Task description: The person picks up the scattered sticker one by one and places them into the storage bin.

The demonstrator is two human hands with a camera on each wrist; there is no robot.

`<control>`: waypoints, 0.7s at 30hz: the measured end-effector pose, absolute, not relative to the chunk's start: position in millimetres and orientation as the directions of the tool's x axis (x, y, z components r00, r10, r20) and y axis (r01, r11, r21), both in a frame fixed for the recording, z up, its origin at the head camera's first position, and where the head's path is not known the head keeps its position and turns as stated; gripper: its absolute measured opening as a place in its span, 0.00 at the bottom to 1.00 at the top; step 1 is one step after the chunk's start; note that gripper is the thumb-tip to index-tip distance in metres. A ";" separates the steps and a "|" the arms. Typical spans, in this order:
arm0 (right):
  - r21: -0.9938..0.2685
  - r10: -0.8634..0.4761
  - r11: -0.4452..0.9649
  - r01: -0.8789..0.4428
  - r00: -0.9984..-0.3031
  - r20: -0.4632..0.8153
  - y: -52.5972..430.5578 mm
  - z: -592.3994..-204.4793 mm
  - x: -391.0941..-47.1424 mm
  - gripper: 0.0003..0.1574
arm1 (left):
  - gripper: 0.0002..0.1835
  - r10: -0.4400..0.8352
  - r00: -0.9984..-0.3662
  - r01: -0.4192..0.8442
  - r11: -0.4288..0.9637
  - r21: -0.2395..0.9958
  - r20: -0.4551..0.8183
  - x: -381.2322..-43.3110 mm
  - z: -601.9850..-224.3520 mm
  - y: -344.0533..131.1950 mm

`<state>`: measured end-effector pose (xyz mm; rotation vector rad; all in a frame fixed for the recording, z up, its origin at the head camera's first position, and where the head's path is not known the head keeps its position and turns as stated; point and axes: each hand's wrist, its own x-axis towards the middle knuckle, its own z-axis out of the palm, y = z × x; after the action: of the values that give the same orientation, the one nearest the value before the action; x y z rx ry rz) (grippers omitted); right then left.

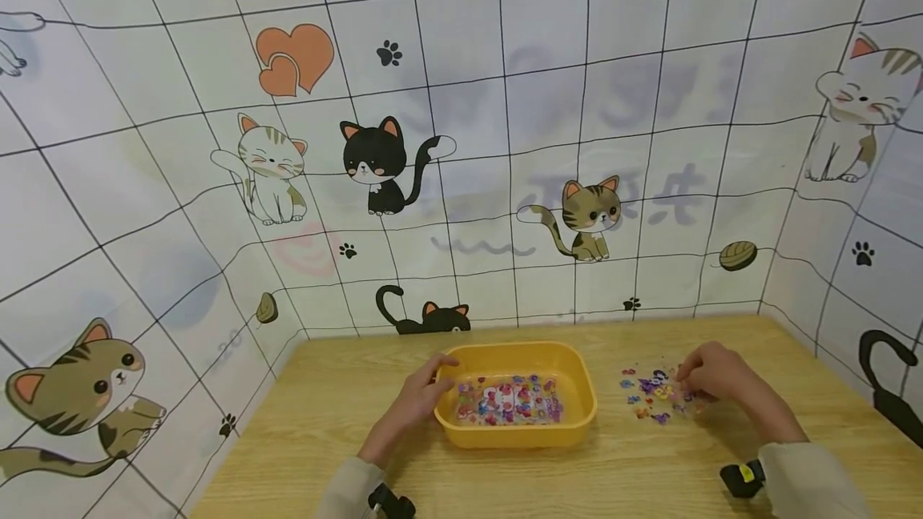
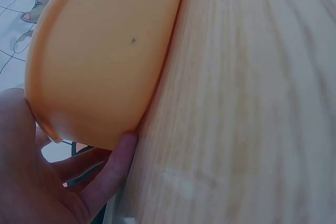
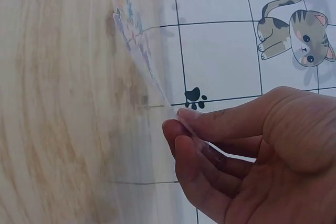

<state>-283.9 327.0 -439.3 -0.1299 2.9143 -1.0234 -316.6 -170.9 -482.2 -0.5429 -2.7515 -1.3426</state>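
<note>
A yellow plastic basin [image 1: 515, 436] stands on the table, with clear sheets of small colourful stickers [image 1: 509, 400] lying inside it. My left hand [image 1: 421, 392] holds the basin's left end; in the left wrist view its thumb lies at the rim and its fingers touch the outer wall [image 2: 105, 66]. To the right of the basin, my right hand [image 1: 721, 375] pinches a clear sticker sheet [image 1: 652, 395] by its edge. Seen from the right wrist, the sheet [image 3: 134, 35] is tilted, held between thumb and fingertips. Its exact stickers are too blurred to read.
The wooden table [image 1: 346, 367] meets a wall covering [image 1: 461, 102] printed with grid lines and cartoon cats at the back and sides. Black wrist devices [image 1: 743, 479] sit at both sleeves.
</note>
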 end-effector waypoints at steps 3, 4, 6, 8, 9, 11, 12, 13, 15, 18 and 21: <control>-0.624 -0.102 0.779 -0.070 -0.995 -0.017 327.0 -436.8 -283.9 0.11 | 0.16 0.297 -0.938 0.324 0.568 0.757 0.178 -316.8 -481.8 -171.2; -0.623 -0.101 0.779 -0.068 -0.995 -0.019 326.9 -436.3 -283.9 0.11 | 0.16 0.299 -0.937 0.325 0.566 0.757 0.180 -316.7 -481.6 -171.3; -0.625 -0.104 0.778 -0.068 -0.994 -0.021 326.9 -435.6 -284.1 0.11 | 0.16 0.299 -0.937 0.328 0.565 0.757 0.183 -316.3 -480.8 -171.4; -0.627 -0.106 0.776 -0.067 -0.994 -0.025 326.8 -434.8 -284.3 0.11 | 0.16 0.299 -0.936 0.331 0.565 0.756 0.186 -316.0 -480.1 -171.5; -0.624 -0.104 0.778 -0.066 -0.994 -0.024 326.8 -434.6 -284.5 0.12 | 0.16 0.299 -0.936 0.331 0.564 0.756 0.187 -315.9 -479.9 -171.6; -0.626 -0.098 0.777 -0.065 -0.995 -0.018 326.8 -433.6 -283.9 0.12 | 0.16 0.299 -0.936 0.331 0.565 0.756 0.185 -315.9 -479.8 -171.6; -0.628 -0.096 0.775 -0.066 -0.995 -0.014 327.1 -433.3 -283.7 0.12 | 0.16 0.300 -0.936 0.331 0.566 0.755 0.185 -316.1 -479.9 -171.5; -0.630 -0.093 0.774 -0.067 -0.996 -0.009 327.6 -433.4 -283.5 0.12 | 0.16 0.300 -0.936 0.330 0.565 0.756 0.184 -316.3 -480.1 -171.4; -0.629 -0.087 0.774 -0.070 -0.996 0.004 328.7 -433.3 -282.8 0.13 | 0.16 0.299 -0.936 0.329 0.566 0.756 0.184 -316.6 -480.6 -171.2; -0.635 -0.084 0.769 -0.072 -0.996 0.011 330.2 -432.5 -281.9 0.15 | 0.16 0.297 -0.937 0.326 0.562 0.760 0.182 -316.7 -480.7 -170.6; -0.641 -0.080 0.764 -0.068 -0.997 0.010 330.4 -430.1 -280.7 0.15 | 0.16 0.297 -0.938 0.323 0.558 0.764 0.180 -316.3 -480.9 -170.2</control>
<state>-280.7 330.4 -430.1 -0.1237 2.9337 -1.0654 -316.3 -170.2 -480.9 -0.5462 -2.7461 -1.3572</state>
